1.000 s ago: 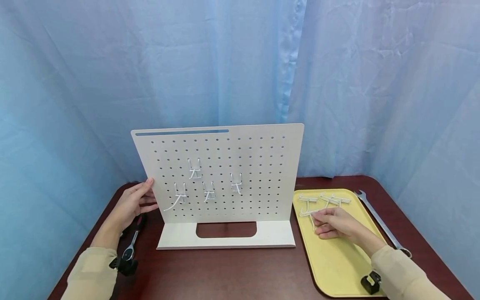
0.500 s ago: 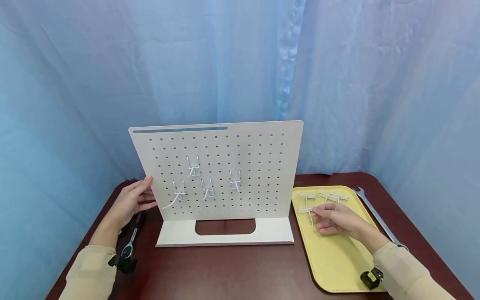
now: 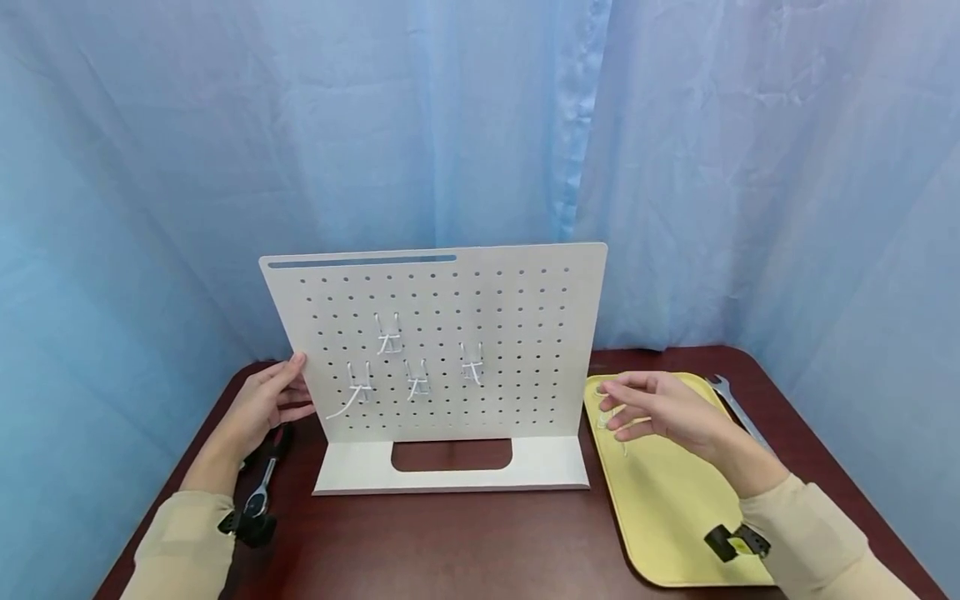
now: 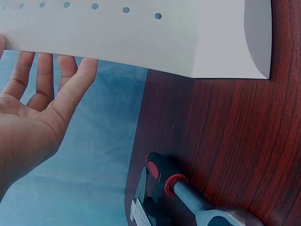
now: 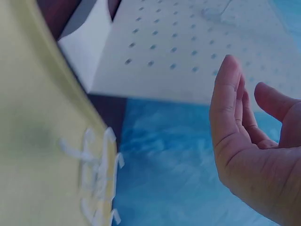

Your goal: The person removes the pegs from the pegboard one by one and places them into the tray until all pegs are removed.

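Observation:
A white pegboard (image 3: 525, 375) stands on its base with several white wire hooks fitted in its holes, one of them this hook (image 3: 471, 367). With thumb in front and fingers behind, my left hand (image 3: 258, 408) holds the board's left edge; the left wrist view shows the fingers (image 4: 75, 87) behind that edge. My right hand (image 3: 667, 412) hovers over the yellow tray (image 3: 667, 517), thumb and fingers apart, nothing visible between them. Several loose white hooks (image 5: 99, 165) lie at the tray's far end, mostly covered by this hand in the head view.
A steel wrench (image 3: 742, 412) lies along the tray's right side. Left of the board, near my left wrist, is a ratchet (image 4: 188, 195) with a black and red handle, beside another dark tool (image 4: 146, 214). Blue curtains (image 3: 480, 125) surround the brown table (image 3: 435, 542).
My right hand has let go of a hook in the tray, risen a little toward the tray's far end and spread its fingers. My left hand keeps its hold on the pegboard.

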{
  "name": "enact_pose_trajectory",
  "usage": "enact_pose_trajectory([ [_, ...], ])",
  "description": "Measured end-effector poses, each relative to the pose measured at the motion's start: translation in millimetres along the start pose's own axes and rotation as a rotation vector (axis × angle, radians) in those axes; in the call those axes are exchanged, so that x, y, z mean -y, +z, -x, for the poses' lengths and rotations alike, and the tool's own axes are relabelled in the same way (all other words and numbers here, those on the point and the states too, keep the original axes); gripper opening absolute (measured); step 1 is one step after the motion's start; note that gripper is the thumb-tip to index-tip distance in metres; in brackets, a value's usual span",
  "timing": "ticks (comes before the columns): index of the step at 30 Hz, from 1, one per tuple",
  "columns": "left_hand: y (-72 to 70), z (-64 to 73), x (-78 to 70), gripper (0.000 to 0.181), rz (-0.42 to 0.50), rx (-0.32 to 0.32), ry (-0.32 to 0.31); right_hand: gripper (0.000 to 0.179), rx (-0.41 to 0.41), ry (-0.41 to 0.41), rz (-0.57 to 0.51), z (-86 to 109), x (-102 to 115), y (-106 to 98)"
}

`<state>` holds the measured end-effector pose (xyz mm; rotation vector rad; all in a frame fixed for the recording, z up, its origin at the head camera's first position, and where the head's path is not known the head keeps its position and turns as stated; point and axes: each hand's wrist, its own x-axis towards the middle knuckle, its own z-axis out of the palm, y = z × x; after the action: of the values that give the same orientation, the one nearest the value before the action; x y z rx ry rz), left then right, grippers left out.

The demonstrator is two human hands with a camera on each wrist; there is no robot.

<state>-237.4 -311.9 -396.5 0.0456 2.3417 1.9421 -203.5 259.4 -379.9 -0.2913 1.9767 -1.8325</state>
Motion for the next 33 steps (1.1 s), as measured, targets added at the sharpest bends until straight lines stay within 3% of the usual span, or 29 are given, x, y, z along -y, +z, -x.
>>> enact_pose_trajectory([
  [5, -0.6, 2.0, -0.5, 0.051, -0.007, 0.003, -0.010, 0.051, 0.058, -0.029, 0.027, -8.0, 26, 34],
  [12, -5.5, 6.3, -1.7, 0.047, -0.017, -0.004, 0.006, 0.055, 0.164, -0.075, 0.018, -30.2, 55, 83],
  [24, 0.1, 2.3, 3.3, 0.050, -0.013, 0.003, -0.004, 0.053, 0.333, -0.104, -0.232, -66.0, 81, 146],
  [33, 1.1, 0.0, -0.9, 0.049, -0.021, 0.006, 0.003, 0.052, 0.301, -0.075, -0.382, -94.0, 93, 177],
])
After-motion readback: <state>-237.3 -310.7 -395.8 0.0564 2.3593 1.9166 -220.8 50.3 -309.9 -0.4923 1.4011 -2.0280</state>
